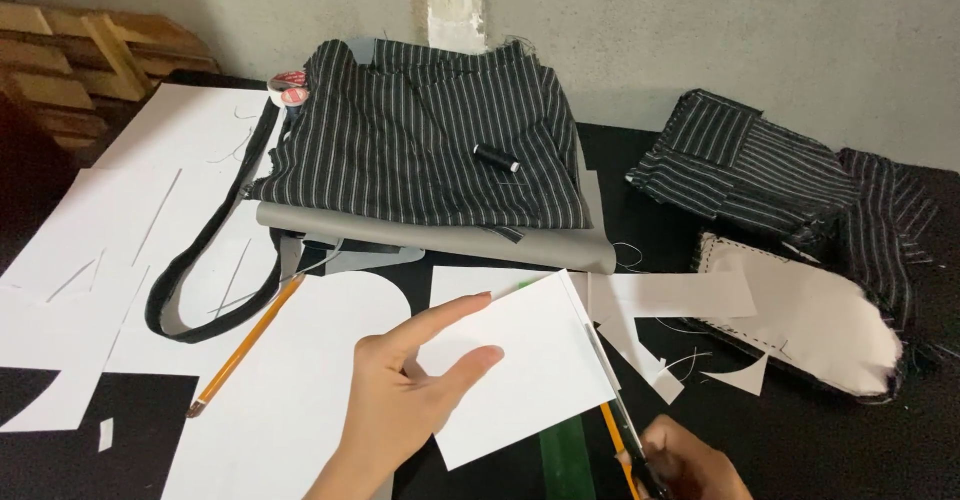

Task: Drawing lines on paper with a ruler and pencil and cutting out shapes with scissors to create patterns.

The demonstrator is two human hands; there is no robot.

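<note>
My left hand [405,390] holds a white paper card [525,365] by its left edge, thumb on top and forefinger stretched over it. My right hand [690,465] at the bottom edge grips orange-handled scissors [612,415], whose blades run along the card's right edge. A green ruler [565,460] lies under the card.
A yellow pencil [245,345] lies on white paper sheets [130,230] at the left. Black striped fabric [430,140] with a black thread spool [495,158] lies at the back over grey material [440,240]. More striped pieces [760,165] and a white-lined piece [810,320] sit right. Tape roll [288,87].
</note>
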